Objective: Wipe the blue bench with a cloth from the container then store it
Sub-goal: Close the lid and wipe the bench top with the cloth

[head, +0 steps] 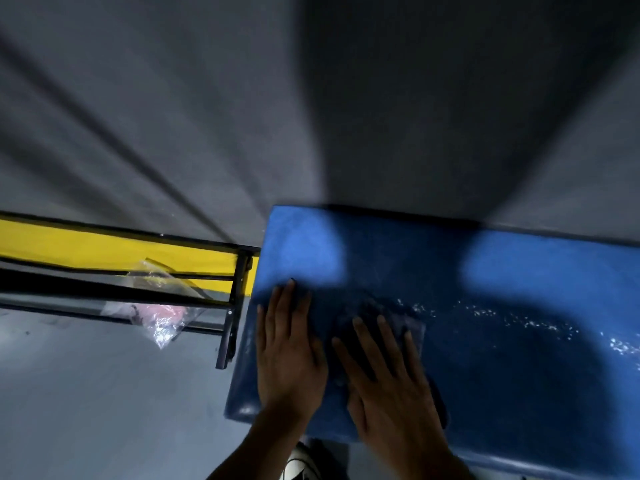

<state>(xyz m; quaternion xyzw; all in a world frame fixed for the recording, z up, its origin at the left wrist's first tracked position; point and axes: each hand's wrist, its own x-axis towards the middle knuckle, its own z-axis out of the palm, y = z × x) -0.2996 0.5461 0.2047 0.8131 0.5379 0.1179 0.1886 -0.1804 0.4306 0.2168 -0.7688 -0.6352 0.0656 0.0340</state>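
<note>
The right hand point(388, 386) presses the dark cloth point(384, 317) flat, fingers point(360, 327) spread; white specks point(540, 323) lie rightward along the worktop point(519, 265); the left hand point(289, 348) rests flat beside it.

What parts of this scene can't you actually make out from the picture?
- Head view: most of the dark cloth lies under the right hand and in deep shadow, so its edges are unclear.
- The blue bench runs off the right edge.
- The plastic bag holds something pink and white, crossed by the black rack bars, too blurred to identify.
- The container is not visible.
- The left hand covers the bench beneath it.
</note>
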